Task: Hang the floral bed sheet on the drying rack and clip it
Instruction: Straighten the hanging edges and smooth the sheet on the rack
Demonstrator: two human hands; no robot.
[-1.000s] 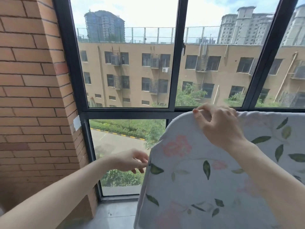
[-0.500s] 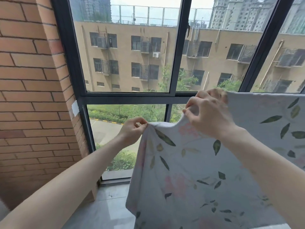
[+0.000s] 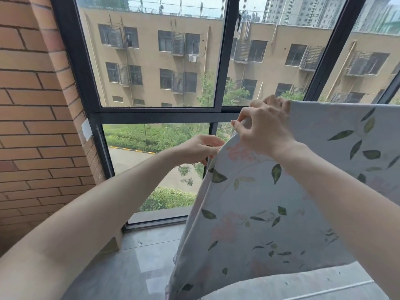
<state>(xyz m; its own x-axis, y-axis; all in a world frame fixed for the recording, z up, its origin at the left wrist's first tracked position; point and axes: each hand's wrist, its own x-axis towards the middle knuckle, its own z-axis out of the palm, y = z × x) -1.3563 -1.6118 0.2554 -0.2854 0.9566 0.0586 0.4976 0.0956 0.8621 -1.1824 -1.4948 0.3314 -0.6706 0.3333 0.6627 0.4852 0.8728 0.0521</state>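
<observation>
Floral bed sheet [image 3: 270, 213] hangs draped at right, near a dark-framed window [image 3: 155, 114], in the head view. I see my right hand [image 3: 263, 128] pinching the sheet's top corner, fingers curled on the fabric. My left hand [image 3: 198, 149] grips the sheet's left edge just below. A brick wall [image 3: 32, 115] stands at left, grey floor tiles [image 3: 140, 256] below.

Both hands [image 3: 263, 128] on floral sheet [image 3: 259, 213]

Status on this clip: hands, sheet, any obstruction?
Left hand pinching floral sheet edge. Right hand gripping its top fold. No clip or rack visible.
</observation>
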